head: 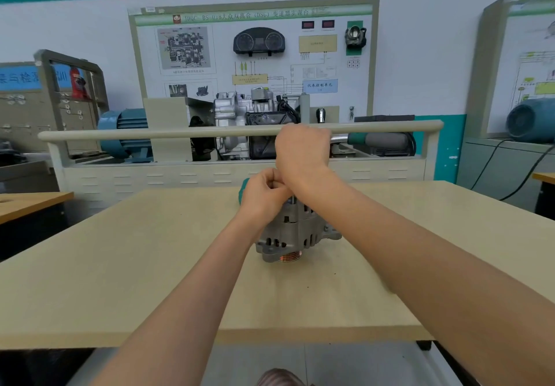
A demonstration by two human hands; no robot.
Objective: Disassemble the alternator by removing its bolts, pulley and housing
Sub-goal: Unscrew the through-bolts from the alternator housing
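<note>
A grey cast alternator [295,229] stands on the wooden table [120,265], its copper-coloured pulley [287,257] at the bottom, facing me. My left hand [262,195] sits on the alternator's top with fingers curled tight against the housing; what lies under them is hidden. A teal piece [244,188] shows just behind that hand. My right hand [301,153] is raised above and behind the alternator, its wrist crossing over the left hand. It grips the silver shank of a wrench, whose teal and grey handle [378,142] sticks out to the right.
Behind the table stands a beige training bench with a rail [180,133], a gearbox unit [249,121] and a teal motor [123,129]. Another desk [27,202] is at the left. Black cables [495,166] hang at the right.
</note>
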